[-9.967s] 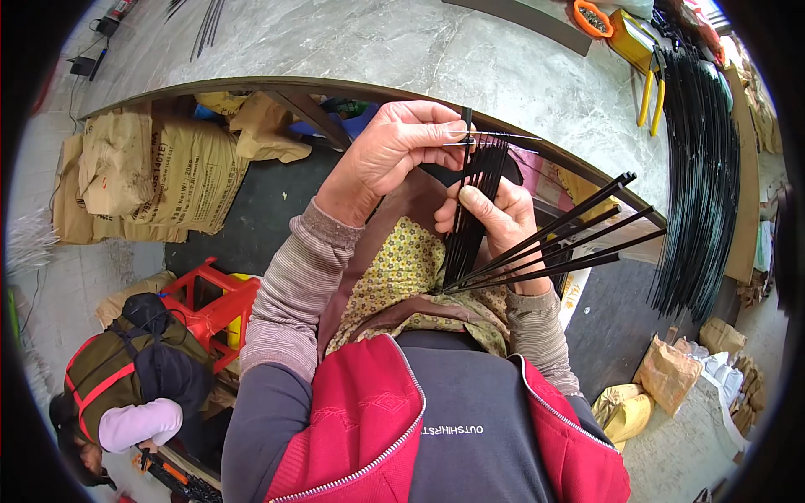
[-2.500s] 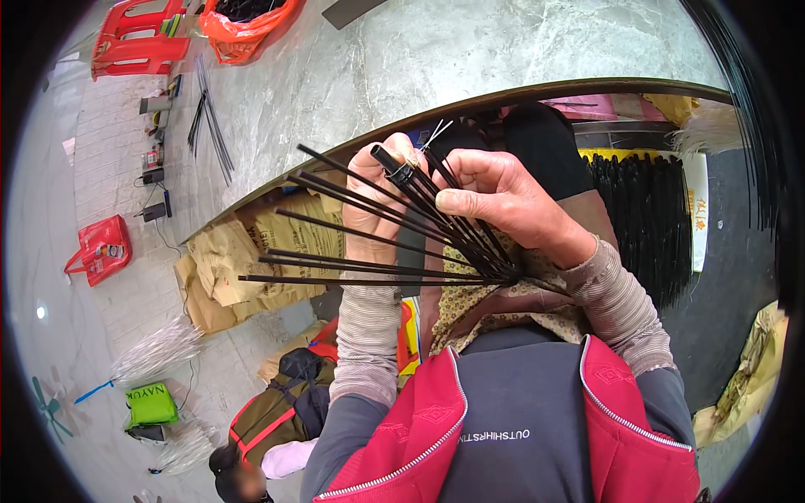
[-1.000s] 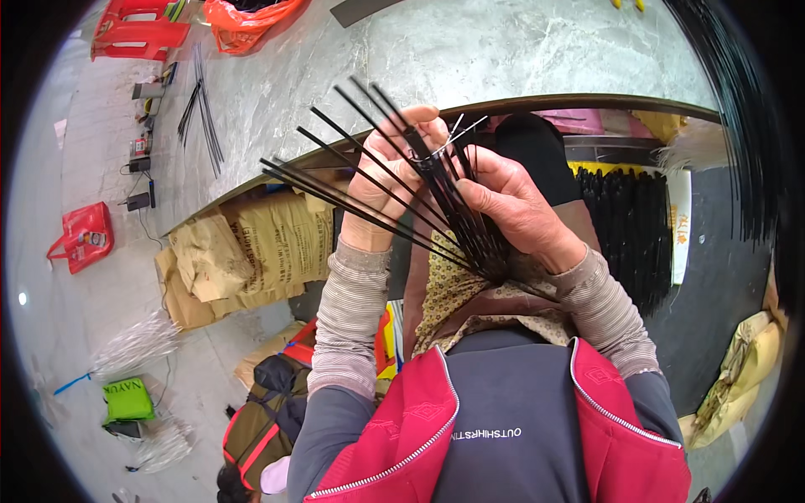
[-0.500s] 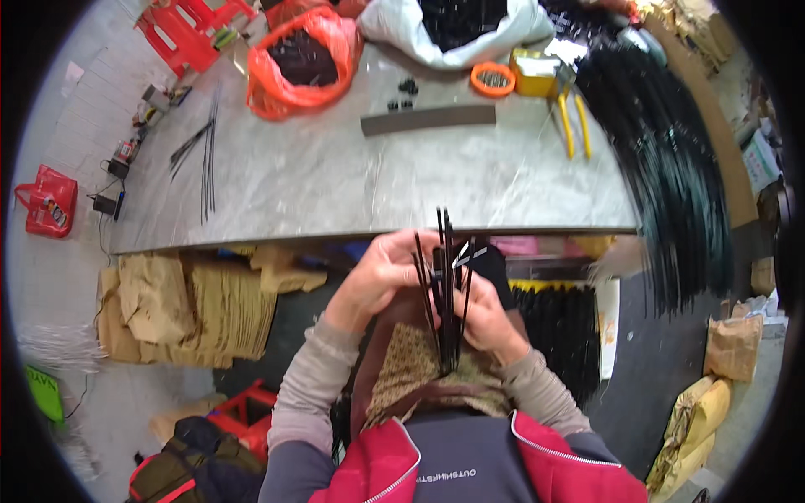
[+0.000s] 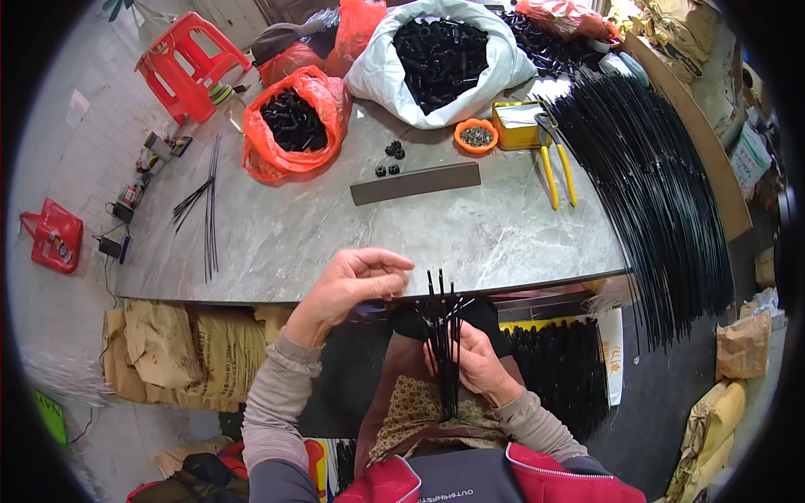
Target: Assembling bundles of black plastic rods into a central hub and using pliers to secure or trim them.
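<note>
Head view: gripping black rods (image 5: 448,369) over the patterned apron (image 5: 404,411) in the right hand (image 5: 481,365) alone, with the left hand (image 5: 354,287) loosely uncurled (seemingly empty), and risking splayed or dropped rods through a slackened grip.

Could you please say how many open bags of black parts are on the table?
2: an orange plastic bag left of centre on the grey table, and a larger white sack to its right. Others may be hidden.
</note>
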A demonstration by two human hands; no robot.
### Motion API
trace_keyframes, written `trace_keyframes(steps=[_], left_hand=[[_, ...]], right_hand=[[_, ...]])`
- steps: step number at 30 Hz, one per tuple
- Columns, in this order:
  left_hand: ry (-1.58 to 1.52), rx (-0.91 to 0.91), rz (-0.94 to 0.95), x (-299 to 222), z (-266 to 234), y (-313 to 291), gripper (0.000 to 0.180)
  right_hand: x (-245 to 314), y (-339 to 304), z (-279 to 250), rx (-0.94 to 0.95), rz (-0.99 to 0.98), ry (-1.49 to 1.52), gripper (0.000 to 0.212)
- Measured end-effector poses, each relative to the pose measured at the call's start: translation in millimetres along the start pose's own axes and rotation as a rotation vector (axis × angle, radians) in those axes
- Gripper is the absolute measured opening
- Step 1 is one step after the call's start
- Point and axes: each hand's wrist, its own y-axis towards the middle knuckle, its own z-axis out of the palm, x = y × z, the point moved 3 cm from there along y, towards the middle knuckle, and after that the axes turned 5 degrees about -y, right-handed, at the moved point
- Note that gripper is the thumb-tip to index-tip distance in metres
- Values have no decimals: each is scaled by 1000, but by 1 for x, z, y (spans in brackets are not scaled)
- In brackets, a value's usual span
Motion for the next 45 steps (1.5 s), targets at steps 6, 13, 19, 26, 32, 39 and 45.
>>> trace_keyframes(steps=[6,13,19,26,32,39,45], left_hand=[[488,-176,425,-52,-21,88,15],[1230,-313,964,-112,-20,236,17],[1738,-405,730,-97,-24,308,34],[1291,-405,1040,-101,-23,291,25],[24,-83,586,-98,-15,209,31],[-148,126,277,-59,6,94,47],[-283,179,169,-24,5,43,42]], right_hand=[[-5,7,-10,21,26,56,22],[-11,13,-27,-9,27,19,26],[-14,15,-36,-21,87,34,28],[-14,14,-35,-27,74,18,31],[-13,11,-35,-50,25,-72,27],[0,18,-10,-51,22,30,25],[-6,18,0,-76,18,-30,27]])
